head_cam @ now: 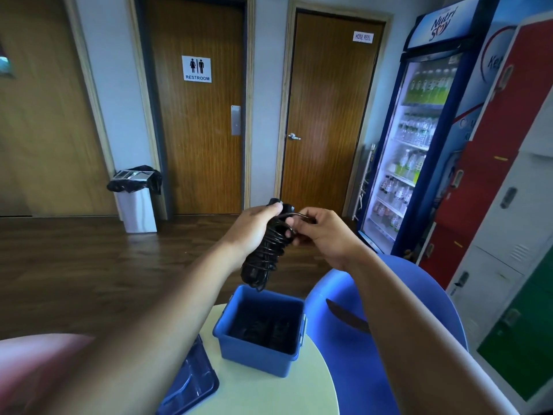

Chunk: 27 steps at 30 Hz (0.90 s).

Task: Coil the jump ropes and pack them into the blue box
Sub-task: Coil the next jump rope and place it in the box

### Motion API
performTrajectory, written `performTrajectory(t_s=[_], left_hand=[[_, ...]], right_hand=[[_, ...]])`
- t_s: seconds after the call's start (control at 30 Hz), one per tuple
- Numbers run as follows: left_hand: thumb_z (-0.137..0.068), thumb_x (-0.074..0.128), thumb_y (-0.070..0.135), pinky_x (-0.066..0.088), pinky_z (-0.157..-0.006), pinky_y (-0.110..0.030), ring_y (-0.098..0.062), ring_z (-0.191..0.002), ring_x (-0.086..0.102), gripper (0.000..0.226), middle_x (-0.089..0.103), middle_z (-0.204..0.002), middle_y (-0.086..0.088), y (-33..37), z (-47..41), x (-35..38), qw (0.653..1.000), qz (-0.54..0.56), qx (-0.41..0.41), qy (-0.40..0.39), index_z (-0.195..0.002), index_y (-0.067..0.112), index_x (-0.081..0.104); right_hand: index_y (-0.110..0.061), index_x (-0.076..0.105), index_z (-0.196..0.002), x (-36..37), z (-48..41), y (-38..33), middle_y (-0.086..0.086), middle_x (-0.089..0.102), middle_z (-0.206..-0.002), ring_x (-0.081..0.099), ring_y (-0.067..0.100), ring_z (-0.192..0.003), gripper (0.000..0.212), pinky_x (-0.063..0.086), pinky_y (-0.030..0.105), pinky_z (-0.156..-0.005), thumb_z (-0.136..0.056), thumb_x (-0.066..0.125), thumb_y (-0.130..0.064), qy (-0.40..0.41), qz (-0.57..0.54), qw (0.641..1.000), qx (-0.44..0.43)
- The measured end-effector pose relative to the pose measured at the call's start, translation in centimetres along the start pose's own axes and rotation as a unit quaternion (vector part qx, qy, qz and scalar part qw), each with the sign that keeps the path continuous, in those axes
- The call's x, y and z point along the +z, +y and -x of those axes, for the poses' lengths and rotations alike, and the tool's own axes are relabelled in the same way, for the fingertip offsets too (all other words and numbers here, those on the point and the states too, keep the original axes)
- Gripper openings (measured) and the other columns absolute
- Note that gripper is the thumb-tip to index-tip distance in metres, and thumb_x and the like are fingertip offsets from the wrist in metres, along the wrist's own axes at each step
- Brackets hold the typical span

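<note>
Left hand (254,229): curled round the upper half of the black jump rope (266,256), holding the wound bundle upright
Right hand (326,235): at 3 o'clock of the bundle; pinches the loose cord end (294,216) near its top
Blue box (254,348): at 6 o'clock below the bundle, on the table (269,393); dark coils lie inside
Risk: if the pinched end slips untucked, the wraps probably spring loose; a slack bundle may not fit

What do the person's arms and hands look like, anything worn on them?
The left forearm and right forearm are bare, with no sleeve in view. The left hand and right hand have no gloves, and no watch, bracelet or ring shows on the wrists or visible fingers.
</note>
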State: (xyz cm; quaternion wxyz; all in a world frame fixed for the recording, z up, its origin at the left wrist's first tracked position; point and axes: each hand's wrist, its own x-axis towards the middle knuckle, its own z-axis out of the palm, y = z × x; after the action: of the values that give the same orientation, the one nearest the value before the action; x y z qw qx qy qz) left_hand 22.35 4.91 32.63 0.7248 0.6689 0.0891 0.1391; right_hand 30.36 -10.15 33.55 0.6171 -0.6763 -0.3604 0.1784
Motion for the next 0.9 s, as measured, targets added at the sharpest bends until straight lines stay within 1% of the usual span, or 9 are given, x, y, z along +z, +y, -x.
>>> performTrajectory(t_s=[0.07,0.17,0.27,0.33,0.4,0.5,0.67,0.8,0.9], left_hand=[[-0.099,0.057,0.039,0.052,-0.061,-0.038,-0.030,-0.065,0.065,0.032,0.067,-0.081,-0.015,-0.1,0.1,0.3,1.000,-0.017,0.014,-0.004,-0.095,0.009,0.069],[-0.100,0.057,0.038,0.054,-0.061,-0.039,-0.032,-0.069,0.068,0.033,0.067,-0.088,-0.017,-0.4,0.2,0.6,0.998,-0.054,0.027,-0.008,-0.110,0.007,0.062],[-0.100,0.057,0.037,0.056,-0.059,-0.040,-0.035,-0.068,0.069,0.028,0.068,-0.091,-0.020,-0.4,0.1,0.5,0.998,-0.064,0.017,0.001,-0.110,0.011,0.060],[-0.098,0.059,0.041,0.060,-0.066,-0.048,-0.037,-0.075,0.071,0.028,0.071,-0.095,-0.019,-0.2,-0.2,0.2,0.996,-0.087,0.010,0.026,-0.107,0.015,0.063],[-0.095,0.062,0.045,0.059,-0.078,-0.058,-0.040,-0.082,0.073,0.031,0.073,-0.098,-0.019,0.1,-0.4,-0.3,0.993,-0.107,-0.004,0.040,-0.106,0.016,0.065],[-0.096,0.063,0.041,0.060,-0.071,-0.053,-0.043,-0.075,0.071,0.033,0.072,-0.097,-0.023,0.6,-0.2,-0.4,0.997,-0.077,-0.020,0.009,-0.112,0.012,0.063],[-0.097,0.058,0.047,0.058,-0.061,-0.043,-0.039,-0.068,0.069,0.038,0.070,-0.089,-0.022,0.9,0.2,0.2,0.997,-0.073,0.003,-0.027,-0.114,0.012,0.062],[-0.090,0.064,0.055,0.059,-0.065,-0.050,-0.043,-0.067,0.068,0.050,0.070,-0.087,-0.027,0.7,0.2,-0.2,0.998,-0.062,0.000,-0.026,-0.112,0.010,0.061],[-0.093,0.067,0.036,0.056,-0.060,-0.044,-0.040,-0.065,0.067,0.032,0.067,-0.083,-0.023,0.7,0.1,-0.8,0.999,-0.041,0.000,-0.020,-0.107,0.008,0.063]], right_hand=[[-0.010,0.066,-0.082,-0.7,0.2,-0.1,0.005,0.069,-0.074,0.060,0.011,-0.055,0.011,0.052,0.021,-0.059,-0.093,0.066,-0.012,-0.028,-0.071,0.995,0.070],[-0.011,0.066,-0.083,-1.5,0.3,0.1,0.004,0.071,-0.075,0.063,0.010,-0.054,0.011,0.054,0.020,-0.055,-0.094,0.064,-0.011,-0.041,-0.103,0.986,0.128],[-0.013,0.065,-0.078,-1.7,0.4,0.6,0.007,0.073,-0.080,0.066,0.013,-0.058,0.014,0.056,0.022,-0.059,-0.092,0.065,-0.010,-0.041,-0.126,0.984,0.120],[-0.011,0.065,-0.086,-1.7,0.6,0.9,0.007,0.075,-0.088,0.069,0.014,-0.066,0.008,0.057,0.023,-0.065,-0.088,0.068,-0.019,-0.043,-0.139,0.984,0.098],[-0.007,0.066,-0.096,-1.3,0.7,1.0,0.007,0.075,-0.093,0.070,0.015,-0.073,0.029,0.058,0.025,-0.072,-0.083,0.067,-0.033,-0.034,-0.135,0.987,0.084],[-0.008,0.070,-0.088,-0.8,0.4,0.9,0.007,0.075,-0.082,0.069,0.016,-0.066,0.034,0.058,0.027,-0.069,-0.087,0.065,-0.042,0.035,-0.104,0.991,0.080],[-0.014,0.066,-0.072,-0.2,-0.4,-0.1,0.000,0.067,-0.059,0.059,0.012,-0.048,0.032,0.054,0.027,-0.056,-0.087,0.072,-0.042,0.105,-0.099,0.979,0.145],[-0.014,0.069,-0.073,-0.3,-0.7,-0.5,-0.001,0.068,-0.058,0.060,0.009,-0.047,0.030,0.055,0.027,-0.057,-0.084,0.076,-0.041,0.103,-0.066,0.979,0.164],[-0.014,0.068,-0.074,-0.4,-0.7,-0.1,0.002,0.071,-0.065,0.064,0.011,-0.052,0.030,0.055,0.026,-0.058,-0.080,0.078,-0.042,0.094,-0.071,0.979,0.168]])
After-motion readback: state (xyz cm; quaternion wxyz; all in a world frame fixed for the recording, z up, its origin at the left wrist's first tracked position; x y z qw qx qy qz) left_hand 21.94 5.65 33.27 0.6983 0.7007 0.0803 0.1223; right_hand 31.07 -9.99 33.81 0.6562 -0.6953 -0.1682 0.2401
